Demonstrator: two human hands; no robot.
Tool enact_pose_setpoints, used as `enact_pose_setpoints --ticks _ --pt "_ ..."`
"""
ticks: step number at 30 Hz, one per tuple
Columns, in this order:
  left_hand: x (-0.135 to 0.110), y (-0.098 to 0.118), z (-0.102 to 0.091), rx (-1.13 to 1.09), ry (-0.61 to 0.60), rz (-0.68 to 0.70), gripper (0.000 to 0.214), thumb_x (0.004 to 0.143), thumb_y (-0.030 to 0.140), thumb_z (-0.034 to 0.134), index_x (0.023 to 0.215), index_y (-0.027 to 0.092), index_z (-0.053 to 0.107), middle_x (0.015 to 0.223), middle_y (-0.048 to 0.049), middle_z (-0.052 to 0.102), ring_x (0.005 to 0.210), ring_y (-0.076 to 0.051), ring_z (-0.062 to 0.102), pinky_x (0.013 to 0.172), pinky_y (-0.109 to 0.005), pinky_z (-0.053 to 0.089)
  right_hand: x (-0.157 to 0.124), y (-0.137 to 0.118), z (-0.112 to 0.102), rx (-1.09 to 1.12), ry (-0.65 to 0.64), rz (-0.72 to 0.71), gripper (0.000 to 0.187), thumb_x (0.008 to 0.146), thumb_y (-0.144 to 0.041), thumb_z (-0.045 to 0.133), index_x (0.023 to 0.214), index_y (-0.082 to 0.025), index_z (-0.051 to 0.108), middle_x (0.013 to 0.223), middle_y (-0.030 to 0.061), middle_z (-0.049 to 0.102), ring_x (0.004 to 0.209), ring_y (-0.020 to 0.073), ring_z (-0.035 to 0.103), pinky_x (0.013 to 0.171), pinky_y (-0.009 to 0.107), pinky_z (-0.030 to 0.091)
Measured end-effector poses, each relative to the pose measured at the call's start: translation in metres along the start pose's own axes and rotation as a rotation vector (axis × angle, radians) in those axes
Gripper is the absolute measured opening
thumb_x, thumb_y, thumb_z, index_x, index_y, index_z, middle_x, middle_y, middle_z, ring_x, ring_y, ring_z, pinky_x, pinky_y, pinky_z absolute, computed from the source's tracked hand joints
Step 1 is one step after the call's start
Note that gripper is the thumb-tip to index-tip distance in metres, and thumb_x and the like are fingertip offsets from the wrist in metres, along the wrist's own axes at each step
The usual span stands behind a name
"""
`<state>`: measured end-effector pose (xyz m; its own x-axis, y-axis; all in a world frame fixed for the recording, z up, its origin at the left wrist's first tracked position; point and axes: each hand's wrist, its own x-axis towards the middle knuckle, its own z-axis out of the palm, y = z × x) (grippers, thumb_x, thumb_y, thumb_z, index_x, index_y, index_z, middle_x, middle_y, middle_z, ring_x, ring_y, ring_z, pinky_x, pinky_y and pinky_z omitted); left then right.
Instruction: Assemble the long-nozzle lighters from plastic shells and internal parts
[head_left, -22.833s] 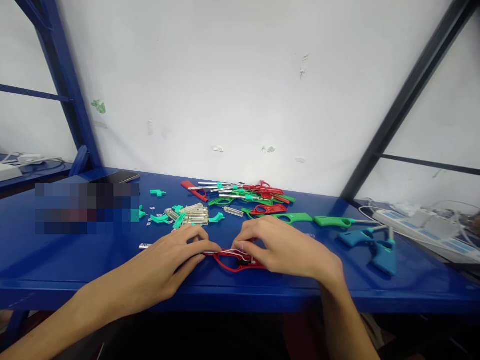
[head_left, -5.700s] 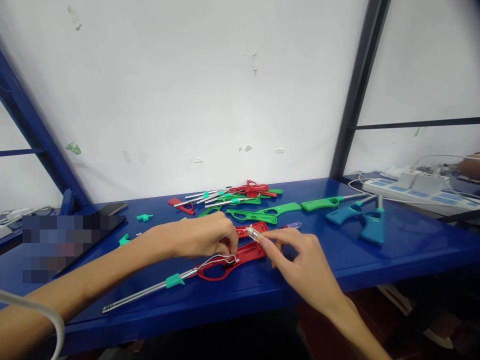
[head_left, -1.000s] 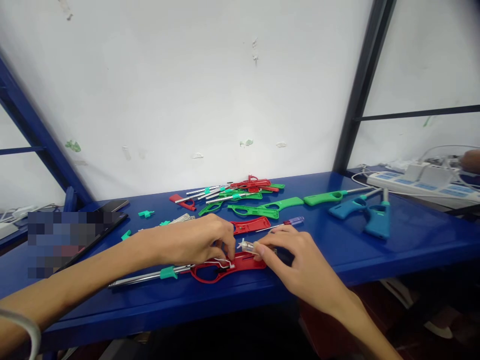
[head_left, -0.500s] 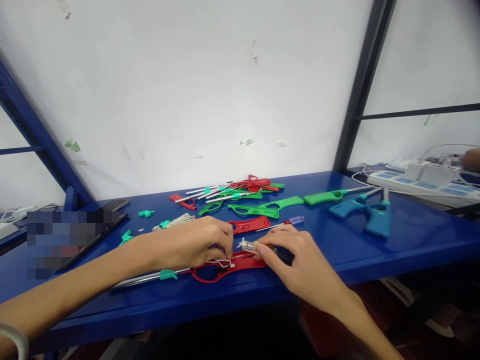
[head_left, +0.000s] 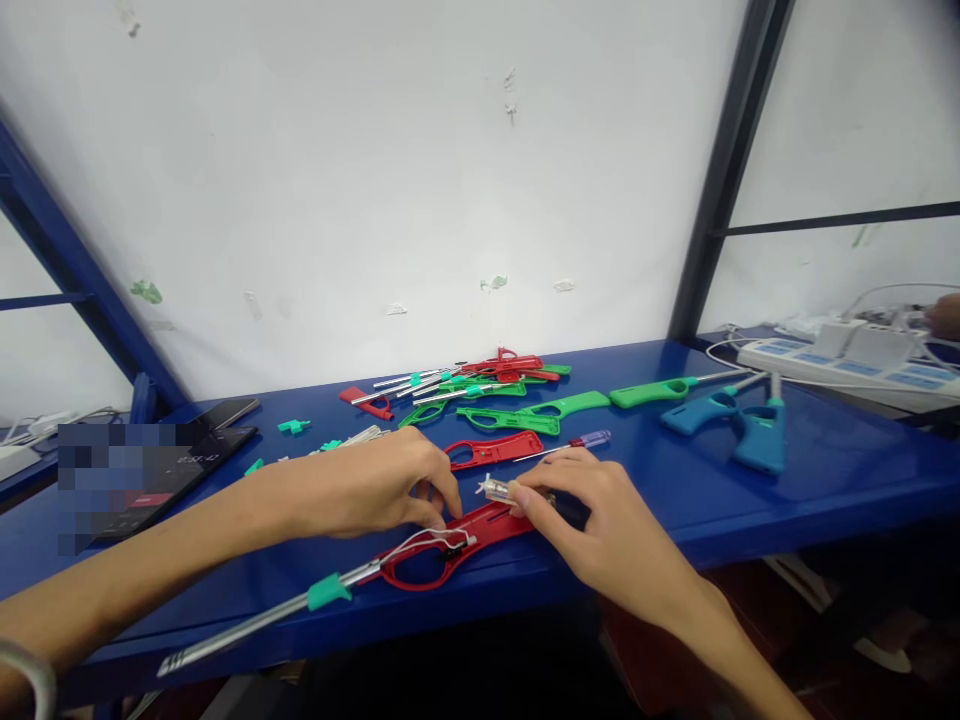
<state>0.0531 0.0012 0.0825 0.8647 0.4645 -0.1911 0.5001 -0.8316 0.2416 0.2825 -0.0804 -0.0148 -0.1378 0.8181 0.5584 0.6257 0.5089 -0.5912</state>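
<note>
A red lighter half-shell (head_left: 484,527) lies open near the table's front edge, a white wire (head_left: 427,538) running along its trigger loop. From its left end a metal lighter tube (head_left: 232,630) with a teal collar (head_left: 328,591) slants toward the front left. My left hand (head_left: 401,482) is curled at the shell's upper edge; whatever its fingertips hold is hidden. Between thumb and fingers, my right hand (head_left: 600,520) grips a clear lighter fuel tank (head_left: 498,489) just above the shell's right part.
Behind are another red half-shell (head_left: 495,450), a screwdriver (head_left: 592,439) and a heap of red shells (head_left: 517,367). Green shells (head_left: 510,421) and blue lighters (head_left: 759,437) lie farther right. A phone (head_left: 180,475) rests left; a power strip (head_left: 817,360) stands right, near another person's hand (head_left: 943,317).
The red shell's left end and its tube have swung toward the front edge. My left hand has shifted slightly up and left. My right hand has stayed in place with the tank.
</note>
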Motion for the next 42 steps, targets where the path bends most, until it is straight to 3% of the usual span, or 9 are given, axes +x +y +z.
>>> enact_pose_setpoints --ticks 14,20,25,29,36,42 --pt "0.014 0.007 -0.004 0.063 -0.004 -0.008 0.024 0.093 0.009 0.063 0.091 0.023 0.083 0.095 -0.0046 0.08 0.084 -0.019 0.07 0.067 -0.026 0.046 -0.003 -0.003 -0.003 -0.017 -0.07 -0.048 0.027 0.104 -0.029 0.057 0.089 -0.024 0.079 0.088 0.0008 0.081 0.079 0.0195 0.071 0.076 0.031 0.049" --pt "0.015 0.012 -0.008 0.034 -0.062 -0.105 0.007 0.088 0.019 0.076 0.087 0.022 0.082 0.077 -0.0034 0.076 0.072 -0.019 0.067 0.058 -0.025 0.042 -0.002 -0.006 -0.004 -0.047 -0.075 -0.049 0.029 0.104 -0.028 0.056 0.09 -0.023 0.08 0.089 0.0025 0.083 0.078 0.0203 0.075 0.075 0.03 0.053" --pt "0.018 0.009 -0.001 0.054 -0.122 -0.083 0.014 0.087 0.018 0.072 0.073 0.02 0.075 0.059 0.0003 0.062 0.053 -0.015 0.053 0.047 -0.027 0.03 -0.002 -0.006 -0.004 -0.078 -0.051 -0.074 0.029 0.104 -0.028 0.057 0.089 -0.024 0.081 0.083 0.0026 0.082 0.073 0.0204 0.074 0.07 0.029 0.054" --pt "0.017 0.01 0.0 0.065 -0.114 -0.125 0.016 0.086 0.013 0.067 0.075 0.021 0.074 0.059 0.0018 0.056 0.053 -0.014 0.048 0.049 -0.027 0.03 -0.002 -0.006 -0.003 -0.081 -0.049 -0.079 0.029 0.104 -0.028 0.057 0.088 -0.023 0.081 0.082 0.0028 0.081 0.072 0.0201 0.074 0.069 0.029 0.054" --pt "0.014 0.022 -0.007 0.221 -0.167 -0.147 0.02 0.087 0.005 0.062 0.084 0.021 0.073 0.081 -0.005 0.068 0.077 -0.021 0.062 0.058 -0.027 0.038 -0.002 -0.005 -0.003 -0.074 -0.061 -0.07 0.027 0.104 -0.028 0.058 0.092 -0.024 0.081 0.086 0.0024 0.082 0.075 0.0202 0.074 0.071 0.029 0.051" --pt "0.016 0.03 0.004 0.419 -0.073 -0.116 0.023 0.078 0.001 0.067 0.065 0.02 0.064 0.06 -0.0041 0.058 0.055 -0.021 0.057 0.051 -0.031 0.037 -0.002 -0.005 -0.003 -0.033 -0.101 -0.024 0.028 0.105 -0.03 0.057 0.089 -0.024 0.079 0.087 -0.0011 0.081 0.077 0.0184 0.071 0.074 0.031 0.047"
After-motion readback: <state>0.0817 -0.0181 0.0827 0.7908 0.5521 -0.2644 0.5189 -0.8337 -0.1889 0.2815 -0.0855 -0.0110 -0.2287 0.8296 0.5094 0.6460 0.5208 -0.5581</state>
